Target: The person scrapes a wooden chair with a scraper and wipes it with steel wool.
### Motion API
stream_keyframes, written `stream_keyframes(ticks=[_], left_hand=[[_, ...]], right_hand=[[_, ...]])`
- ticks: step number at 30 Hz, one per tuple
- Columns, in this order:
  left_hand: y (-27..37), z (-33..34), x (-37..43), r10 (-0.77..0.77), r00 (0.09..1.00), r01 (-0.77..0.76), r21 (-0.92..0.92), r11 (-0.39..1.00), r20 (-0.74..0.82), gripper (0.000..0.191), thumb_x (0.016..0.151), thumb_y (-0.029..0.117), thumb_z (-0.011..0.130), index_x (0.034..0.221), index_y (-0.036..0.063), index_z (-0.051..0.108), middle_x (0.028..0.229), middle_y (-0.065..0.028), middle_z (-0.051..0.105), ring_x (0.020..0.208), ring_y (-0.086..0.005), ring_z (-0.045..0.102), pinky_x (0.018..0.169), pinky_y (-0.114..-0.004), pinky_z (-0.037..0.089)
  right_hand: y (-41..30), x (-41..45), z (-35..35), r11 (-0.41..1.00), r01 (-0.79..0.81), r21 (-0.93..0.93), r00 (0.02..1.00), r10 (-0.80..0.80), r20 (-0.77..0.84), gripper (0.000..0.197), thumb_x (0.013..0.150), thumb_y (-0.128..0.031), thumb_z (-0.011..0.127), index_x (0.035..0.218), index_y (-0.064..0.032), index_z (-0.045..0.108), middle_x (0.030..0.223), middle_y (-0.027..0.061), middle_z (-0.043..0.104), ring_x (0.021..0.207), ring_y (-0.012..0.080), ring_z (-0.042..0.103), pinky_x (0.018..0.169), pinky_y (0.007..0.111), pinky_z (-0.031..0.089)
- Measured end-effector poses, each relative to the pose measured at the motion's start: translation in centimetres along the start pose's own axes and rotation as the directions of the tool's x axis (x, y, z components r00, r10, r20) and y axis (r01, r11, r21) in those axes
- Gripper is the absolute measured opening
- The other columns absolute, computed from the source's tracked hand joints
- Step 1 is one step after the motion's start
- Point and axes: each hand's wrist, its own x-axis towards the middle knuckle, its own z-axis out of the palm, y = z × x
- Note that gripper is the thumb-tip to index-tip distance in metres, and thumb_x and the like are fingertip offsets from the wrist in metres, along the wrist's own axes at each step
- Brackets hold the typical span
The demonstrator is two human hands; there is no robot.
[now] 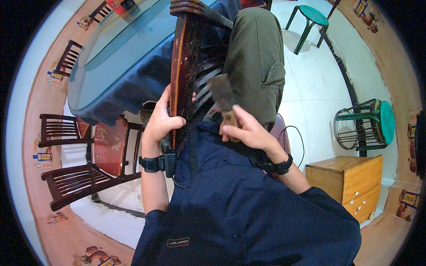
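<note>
A dark wooden chair [187, 66] with a slatted back leans across my lap, its reddish-brown finish worn along one edge. My left hand [165, 118] grips a thick rail of this chair, thumb on the near face and fingertips showing on the far side. In my right hand [244, 128] is a flat tool with a wooden handle [230, 124]. Its wide grey-brown head [220, 88] is blurred and lies over the slats [206, 81] beside my trouser leg [256, 63]; I cannot tell whether it is a brush or a scraper, or whether it touches the slats.
A glass-topped table [100, 73] with a blue cloth stands at front left. More slatted chairs [109, 143] are on the left. A green round stool [313, 15] stands at front right, stacked stools [386, 123] at right, and a wooden drawer cabinet [361, 186] behind them.
</note>
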Motion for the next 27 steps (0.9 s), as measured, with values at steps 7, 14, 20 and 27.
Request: stream_keyframes(ticks=[7, 14, 20, 27], left_hand=[[0.3, 0.0, -0.1, 0.006, 1.0, -0.007, -0.005, 1.0, -0.008, 0.094, 0.057, 0.004, 0.06, 0.146, -0.0009, 0.033, 0.126, -0.0154, 0.059, 0.118, -0.0224, 0.058, 0.107, -0.034, 0.041], [0.2, -0.1, -0.2, 0.008, 1.0, -0.008, -0.005, 1.0, 0.021, 0.095, 0.058, 0.008, 0.063, 0.147, -0.0016, 0.032, 0.129, -0.0139, 0.056, 0.122, -0.0219, 0.054, 0.109, -0.033, 0.037], [0.4, 0.0, -0.4, 0.034, 0.996, -0.019, 0.173, 0.985, -0.084, 0.097, 0.056, 0.012, 0.065, 0.146, -0.0029, 0.034, 0.138, -0.0116, 0.049, 0.129, -0.0212, 0.045, 0.111, -0.03, 0.03], [0.6, 0.1, -0.4, 0.017, 0.996, -0.003, 0.163, 0.987, -0.085, 0.097, 0.056, 0.011, 0.065, 0.146, -0.0044, 0.033, 0.138, -0.0107, 0.049, 0.129, -0.0195, 0.044, 0.111, -0.03, 0.029]], right_hand=[[-2.2, 0.2, 0.4, 0.978, 0.018, 0.207, 0.987, 0.016, -0.162, 0.049, 0.102, -0.019, 0.048, 0.144, -0.0042, 0.028, 0.079, 0.003, 0.052, 0.053, 0.008, 0.044, 0.047, 0.021, 0.038], [-1.2, 0.2, 0.0, 0.999, 0.043, -0.023, 0.982, -0.046, -0.181, 0.052, 0.1, -0.021, 0.051, 0.144, -0.0005, 0.034, 0.1, 0.0083, 0.059, 0.081, 0.0119, 0.056, 0.073, 0.025, 0.048], [0.7, 0.0, 0.1, 0.966, 0.093, -0.243, 0.978, -0.135, -0.161, 0.055, 0.093, -0.026, 0.065, 0.136, 0.0013, 0.044, 0.121, 0.0164, 0.06, 0.109, 0.0242, 0.059, 0.095, 0.035, 0.046], [-0.4, 0.9, 0.8, 0.911, 0.117, -0.396, 0.963, -0.201, -0.178, 0.056, 0.092, -0.024, 0.066, 0.135, 0.0022, 0.044, 0.123, 0.0224, 0.059, 0.114, 0.0305, 0.059, 0.097, 0.037, 0.045]])
